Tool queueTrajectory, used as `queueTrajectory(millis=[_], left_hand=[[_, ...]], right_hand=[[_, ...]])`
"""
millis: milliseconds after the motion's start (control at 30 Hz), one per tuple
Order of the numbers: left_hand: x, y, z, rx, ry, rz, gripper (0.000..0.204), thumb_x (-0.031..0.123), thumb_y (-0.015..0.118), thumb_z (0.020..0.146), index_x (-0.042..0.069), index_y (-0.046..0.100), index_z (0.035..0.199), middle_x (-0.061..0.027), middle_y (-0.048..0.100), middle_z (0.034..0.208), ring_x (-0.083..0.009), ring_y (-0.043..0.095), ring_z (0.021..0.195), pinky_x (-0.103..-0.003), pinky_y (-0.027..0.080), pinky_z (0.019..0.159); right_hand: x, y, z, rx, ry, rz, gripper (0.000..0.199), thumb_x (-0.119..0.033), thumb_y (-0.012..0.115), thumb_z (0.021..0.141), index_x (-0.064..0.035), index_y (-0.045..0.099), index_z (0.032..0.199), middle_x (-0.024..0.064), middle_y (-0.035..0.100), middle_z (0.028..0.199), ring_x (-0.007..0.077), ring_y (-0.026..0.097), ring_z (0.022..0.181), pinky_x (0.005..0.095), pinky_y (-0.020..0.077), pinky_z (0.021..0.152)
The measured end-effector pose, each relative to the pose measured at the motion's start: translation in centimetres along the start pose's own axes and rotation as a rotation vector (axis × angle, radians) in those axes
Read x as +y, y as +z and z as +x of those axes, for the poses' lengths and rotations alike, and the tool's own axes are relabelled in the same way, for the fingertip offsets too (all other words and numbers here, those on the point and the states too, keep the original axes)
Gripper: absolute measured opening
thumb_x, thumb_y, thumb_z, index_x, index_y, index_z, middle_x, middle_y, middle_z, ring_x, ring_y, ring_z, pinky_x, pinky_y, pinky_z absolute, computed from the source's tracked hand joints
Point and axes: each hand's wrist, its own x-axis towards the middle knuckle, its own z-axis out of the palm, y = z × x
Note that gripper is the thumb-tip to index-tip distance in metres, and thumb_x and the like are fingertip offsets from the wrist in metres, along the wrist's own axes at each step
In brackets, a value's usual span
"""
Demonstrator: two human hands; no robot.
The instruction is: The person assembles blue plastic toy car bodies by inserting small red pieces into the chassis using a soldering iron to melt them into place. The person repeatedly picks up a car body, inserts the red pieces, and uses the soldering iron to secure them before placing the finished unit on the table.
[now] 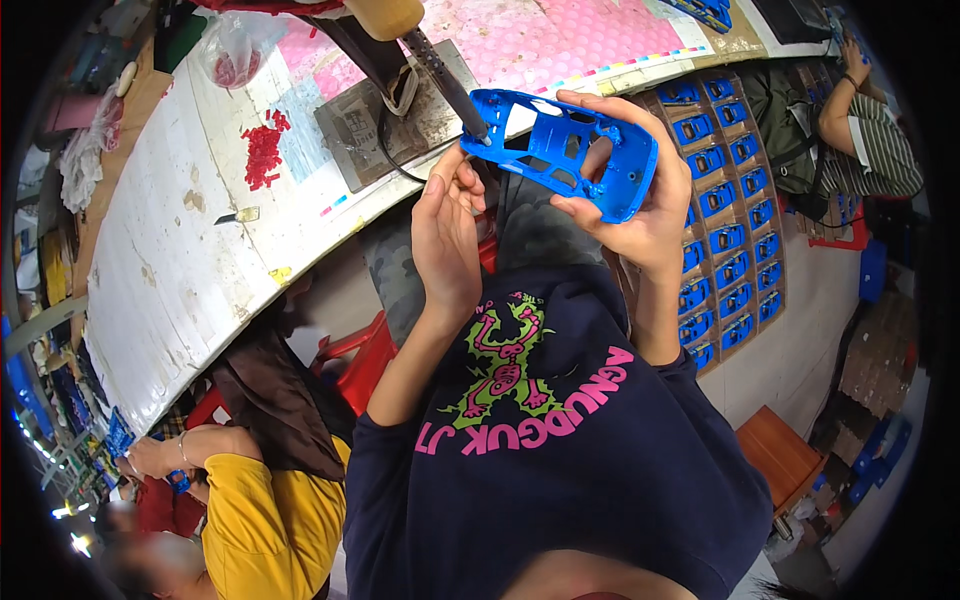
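Near the upper middle of the frame, the right hand (640, 215) grips a blue plastic toy car shell (565, 150), fingers curled over its top edge and thumb pressed under its lower side, so the shell sits tilted with its hollow inside facing the camera. The left hand (447, 235) is raised just left of the shell, palm turned toward it, fingertips up near the shell's left end — it touches or nearly touches the thin dark rod of a tool (445, 85), but I cannot tell whether it actually clasps anything. That tool has a yellowish handle at the top edge of the frame, and its tip meets the shell's left end.

Behind the hands lies a long white worktable (170, 270) running from upper right to lower left, with a pile of small red pieces (263, 150) and a grey metal plate (370, 125) on it. At the right, trays of blue car shells (730, 220) are laid out in rows. A person in a yellow top (270, 520) sits at lower left, and another person's arm (850, 100) shows at upper right.
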Motion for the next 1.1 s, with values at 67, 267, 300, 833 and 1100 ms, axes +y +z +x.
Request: queueTrajectory(millis=[67,267,300,833,1100], left_hand=[[-0.01,0.05,-0.06,0.006,-0.001,-0.013,0.054,0.031,0.024,0.088,-0.012,0.036,0.120,-0.0045,0.038,0.086,-0.0138,0.037,0.080,-0.025,0.030,0.071],[-0.11,0.14,-0.18,-0.006,0.011,-0.029,0.055,0.031,0.024,0.088,-0.013,0.035,0.120,-0.0044,0.038,0.085,-0.0138,0.037,0.079,-0.025,0.030,0.071],[-0.19,0.14,-0.21,-0.011,0.010,-0.035,0.055,0.031,0.024,0.088,-0.013,0.035,0.120,-0.0044,0.038,0.085,-0.0138,0.036,0.079,-0.025,0.030,0.071],[-0.02,0.40,-0.17,-0.004,-0.002,-0.005,0.057,0.033,0.026,0.087,-0.013,0.034,0.120,-0.0040,0.038,0.084,-0.0133,0.036,0.078,-0.024,0.030,0.071],[-0.13,0.40,-0.07,-0.008,-0.001,-0.028,0.056,0.033,0.026,0.088,-0.013,0.034,0.120,-0.0041,0.038,0.084,-0.0133,0.036,0.078,-0.024,0.030,0.071]], right_hand=[[0.04,0.01,0.10,0.000,-0.033,-0.019,0.063,-0.018,0.080,0.056,-0.0003,0.050,0.108,0.0126,0.059,0.104,0.0213,0.059,0.094,0.0296,0.0465,0.079],[-0.17,-0.01,0.23,-0.016,-0.091,-0.092,0.062,-0.022,0.080,0.057,0.0006,0.051,0.107,0.0133,0.059,0.103,0.0244,0.058,0.094,0.0315,0.0463,0.080],[-0.19,0.01,0.21,-0.016,-0.092,-0.097,0.062,-0.022,0.080,0.057,0.0007,0.051,0.107,0.0134,0.059,0.103,0.0247,0.058,0.095,0.0316,0.0463,0.080],[-0.32,0.05,0.15,-0.009,-0.074,-0.116,0.062,-0.024,0.079,0.057,0.0003,0.051,0.106,0.0128,0.059,0.102,0.0250,0.059,0.093,0.0317,0.0466,0.079],[-0.30,0.02,0.20,-0.005,-0.074,-0.110,0.061,-0.024,0.079,0.057,0.0000,0.051,0.106,0.0126,0.059,0.103,0.0249,0.059,0.094,0.0316,0.0466,0.080]])
